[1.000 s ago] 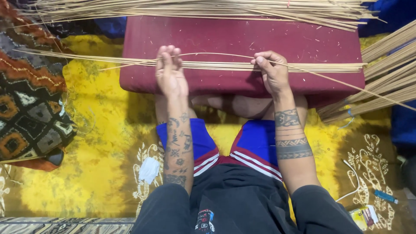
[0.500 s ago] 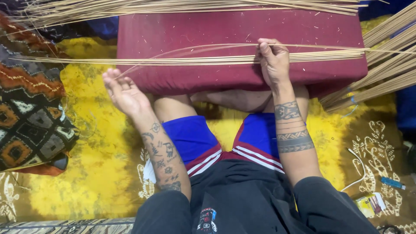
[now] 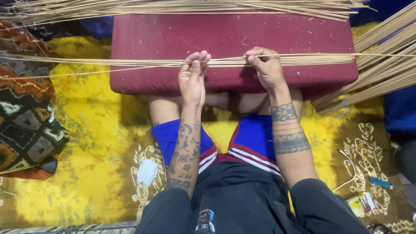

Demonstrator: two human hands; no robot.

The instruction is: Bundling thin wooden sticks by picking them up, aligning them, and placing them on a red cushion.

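A thin bundle of long pale reed strips [image 3: 130, 63] lies across a dark red cushion [image 3: 156, 39] that rests over my crossed legs. My right hand [image 3: 268, 69] pinches the bundle near the cushion's middle, fingers curled around the strips. Just to its left, my left hand [image 3: 193, 78] lies flat with its fingers straight and together, fingertips on the same strips. Both forearms are tattooed and come up from my lap.
A thick sheaf of reeds [image 3: 182, 6] lies along the cushion's far edge and another fans out at right [image 3: 377, 60]. A patterned woven cloth [image 3: 26, 121] lies left on the yellow rug [image 3: 86, 164]. A white tissue [image 3: 147, 172], a small box [image 3: 362, 203] and a white cable [image 3: 349, 173] lie nearby.
My left hand swung out to the left off the cushion, then came back onto the strips close beside my right hand. The right hand kept its grip.
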